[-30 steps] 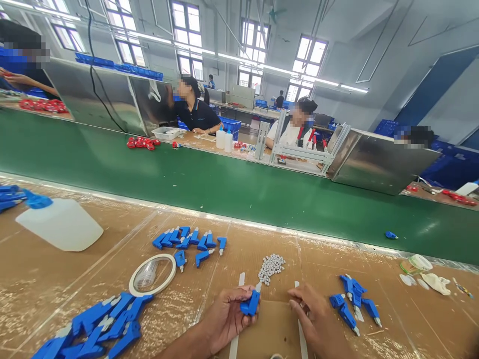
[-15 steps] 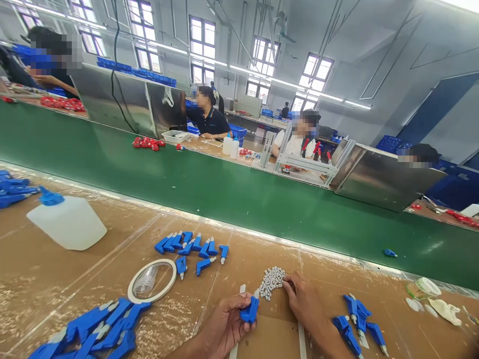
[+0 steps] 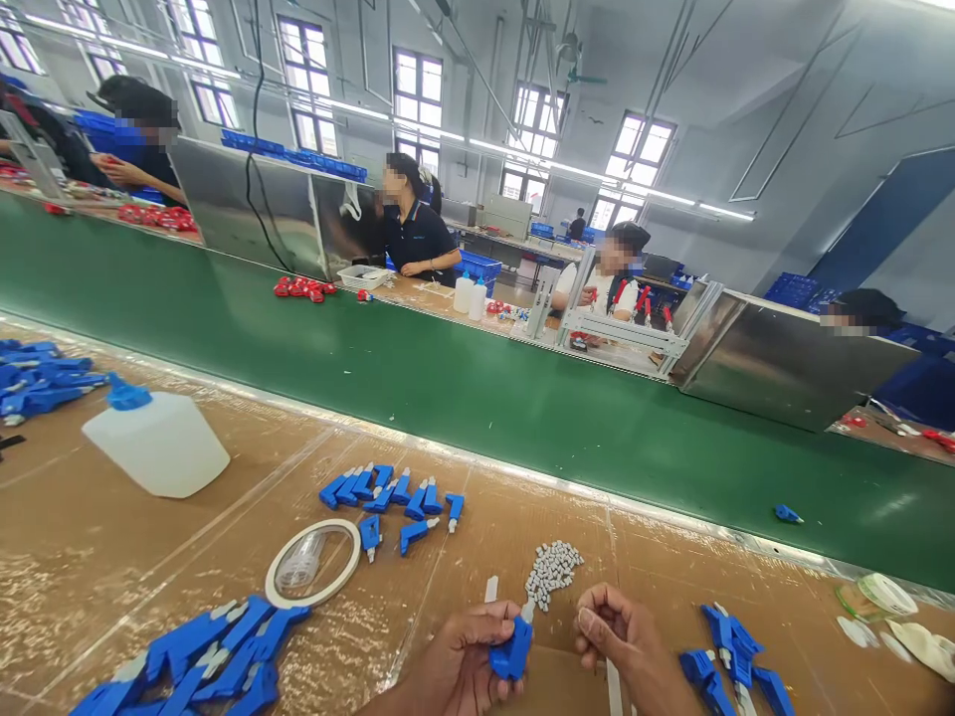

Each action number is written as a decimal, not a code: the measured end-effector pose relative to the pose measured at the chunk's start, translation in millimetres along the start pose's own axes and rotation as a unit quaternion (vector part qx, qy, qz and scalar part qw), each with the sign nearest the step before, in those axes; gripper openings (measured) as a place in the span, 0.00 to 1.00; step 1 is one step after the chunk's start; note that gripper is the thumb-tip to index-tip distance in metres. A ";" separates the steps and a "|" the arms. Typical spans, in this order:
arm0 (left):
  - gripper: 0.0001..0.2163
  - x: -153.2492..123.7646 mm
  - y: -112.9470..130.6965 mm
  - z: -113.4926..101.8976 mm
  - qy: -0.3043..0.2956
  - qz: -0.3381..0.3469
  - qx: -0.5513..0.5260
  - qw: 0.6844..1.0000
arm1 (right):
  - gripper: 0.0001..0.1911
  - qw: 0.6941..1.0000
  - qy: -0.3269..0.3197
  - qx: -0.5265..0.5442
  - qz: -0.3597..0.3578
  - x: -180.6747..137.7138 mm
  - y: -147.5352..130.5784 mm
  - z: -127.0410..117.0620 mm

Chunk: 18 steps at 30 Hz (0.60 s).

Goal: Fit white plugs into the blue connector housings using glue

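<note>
Blue connector body (image 3: 513, 654), with a pale tip pointing up, is grasped between thumb and fingers of the left hand (image 3: 467, 666) at the lower edge of the view, above the brown cardboard-covered bench (image 3: 90, 557). The right hand (image 3: 616, 636), just beside it, is curled with fingertips pinched together; whether they pinch anything cannot be told. A small heap of grey caps (image 3: 553, 571) lies on the bench just beyond both hands.

To the right of the right hand lies a cluster of blue connectors (image 3: 727, 651); to the left, a row of blue connectors (image 3: 388, 489) and, nearer the bench edge, a larger pile of them (image 3: 201, 661). A roll of clear tape (image 3: 313, 563) lies flat between these, with a clear tube-like thing seen through its ring.

A translucent white bottle with a blue cap (image 3: 156, 447) rests tilted at the far left; its contents are not discernible and no label is legible.

A green conveyor belt (image 3: 448, 388) runs beyond the bench, carrying a single blue piece (image 3: 787, 514). Other people sit at stations on its far side, beside red parts (image 3: 304, 288) and a white tray (image 3: 362, 276).
</note>
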<state>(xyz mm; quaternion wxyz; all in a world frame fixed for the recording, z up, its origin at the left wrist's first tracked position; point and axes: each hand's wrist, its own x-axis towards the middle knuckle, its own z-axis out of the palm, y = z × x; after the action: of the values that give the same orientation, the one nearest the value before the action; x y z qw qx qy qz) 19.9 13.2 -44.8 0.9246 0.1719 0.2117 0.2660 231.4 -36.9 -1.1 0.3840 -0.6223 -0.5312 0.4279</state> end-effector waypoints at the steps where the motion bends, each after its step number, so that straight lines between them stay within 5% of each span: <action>1: 0.07 -0.1 -0.8 -0.3 -0.006 -0.002 0.002 1.000 | 0.24 0.997 -0.008 0.069 0.014 -4.9 1.4 4.7; 5: 0.08 -0.4 -2.6 -1.4 -0.007 -0.018 0.011 1.000 | 0.25 0.969 -0.012 0.238 0.064 -16.1 9.8 19.1; 18: 0.08 -2.2 -2.3 -0.3 0.004 -0.048 0.006 0.999 | 0.21 0.947 0.026 0.304 0.102 -23.6 -0.5 21.5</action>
<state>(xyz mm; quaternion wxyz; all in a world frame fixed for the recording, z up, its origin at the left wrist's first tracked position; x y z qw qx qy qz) 19.1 10.2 -45.4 0.9344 0.1660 0.2246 0.2210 209.4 -59.6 -5.0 0.5228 -0.5378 -0.2991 0.5900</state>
